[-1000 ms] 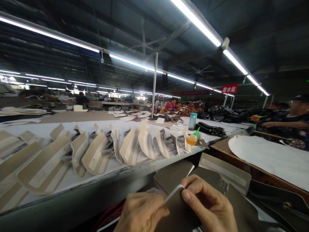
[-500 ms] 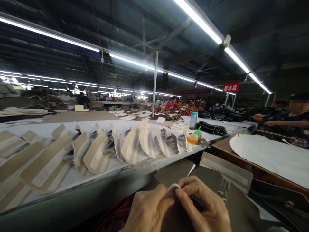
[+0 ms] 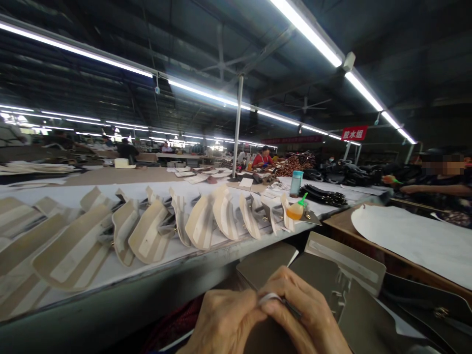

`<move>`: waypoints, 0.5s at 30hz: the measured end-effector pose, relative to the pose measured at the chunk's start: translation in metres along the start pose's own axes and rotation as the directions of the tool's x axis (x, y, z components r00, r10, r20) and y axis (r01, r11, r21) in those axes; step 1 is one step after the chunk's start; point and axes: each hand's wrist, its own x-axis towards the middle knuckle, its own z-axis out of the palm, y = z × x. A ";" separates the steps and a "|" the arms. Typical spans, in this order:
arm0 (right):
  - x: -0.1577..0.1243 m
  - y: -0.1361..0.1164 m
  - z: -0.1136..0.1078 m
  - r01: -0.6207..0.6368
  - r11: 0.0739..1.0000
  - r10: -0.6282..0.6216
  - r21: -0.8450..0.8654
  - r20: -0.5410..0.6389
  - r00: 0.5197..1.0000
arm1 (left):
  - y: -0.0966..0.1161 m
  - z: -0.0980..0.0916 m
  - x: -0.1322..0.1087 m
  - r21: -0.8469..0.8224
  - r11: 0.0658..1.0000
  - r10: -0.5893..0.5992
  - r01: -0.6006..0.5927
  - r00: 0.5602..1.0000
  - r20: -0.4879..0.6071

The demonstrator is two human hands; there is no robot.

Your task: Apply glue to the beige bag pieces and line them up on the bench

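My left hand [image 3: 226, 312] is closed, thumb and fingers pinching the edge of a leather piece [image 3: 271, 297]. From the other side my right hand [image 3: 304, 305] pinches the same edge, its fingertips touching those of my left. Only a short pale curved rim of the piece shows between them; the fingers cover most of the rest. Beneath and beyond my hands lie grey-brown leather panels [image 3: 269, 263] in a pile. One panel with a lighter strip [image 3: 346, 260] leans at the back of it, near some metal clasps [image 3: 337, 300].
Along the white-covered table [image 3: 206, 186] stands a row of curved beige pieces [image 3: 84, 246]. A squeeze bottle of amber liquid [image 3: 295, 212] and a blue-lidded cup [image 3: 296, 183] are at its right end. A co-worker [image 3: 442, 182] sits at the right, behind a white sheet [image 3: 416, 241].
My hands have drawn closer together over the leather edge, so less of the pale rim shows. At the right, the co-worker has shifted slightly leftward.
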 end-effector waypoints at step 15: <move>-0.011 0.022 -0.051 -0.288 0.942 0.336 0.175 -0.440 0.832 | -0.059 -0.056 -0.023 -0.016 0.959 -0.280 0.284 0.952 0.125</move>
